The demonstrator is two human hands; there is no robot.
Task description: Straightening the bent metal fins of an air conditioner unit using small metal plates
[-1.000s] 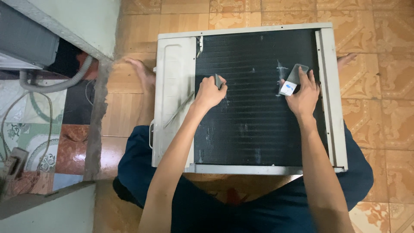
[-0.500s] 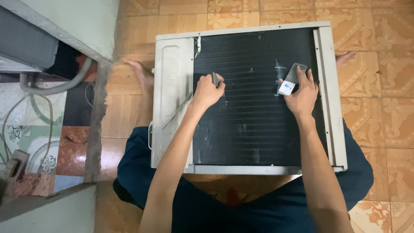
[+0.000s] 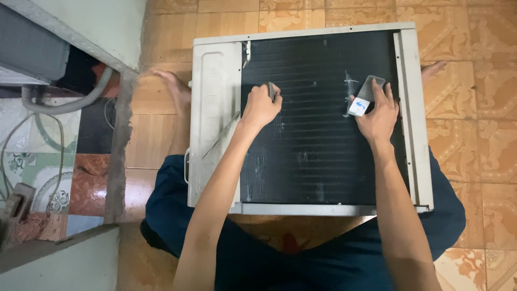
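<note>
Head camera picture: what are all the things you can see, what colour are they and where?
Air conditioner unit: one, pale grey casing, lying on the floor between the legs.
Fin coil: one, black, filling the unit's face.
Small tool: one, dark grey, in the left hand.
Flat packet: one, grey and white with blue, under the right hand.
Floor tiles: many, orange patterned.
Hose: one, grey, upper left.
Feet: two, bare, either side of the unit.
Left hand: one, on the coil.
Right hand: one, on the coil.

- Orange patterned floor tiles (image 3: 484, 70) cover the room.
- A pale green wall (image 3: 107, 21) stands at left.
- A grey corrugated hose (image 3: 70, 102) curves beside multicoloured tiles (image 3: 43, 161).
</note>
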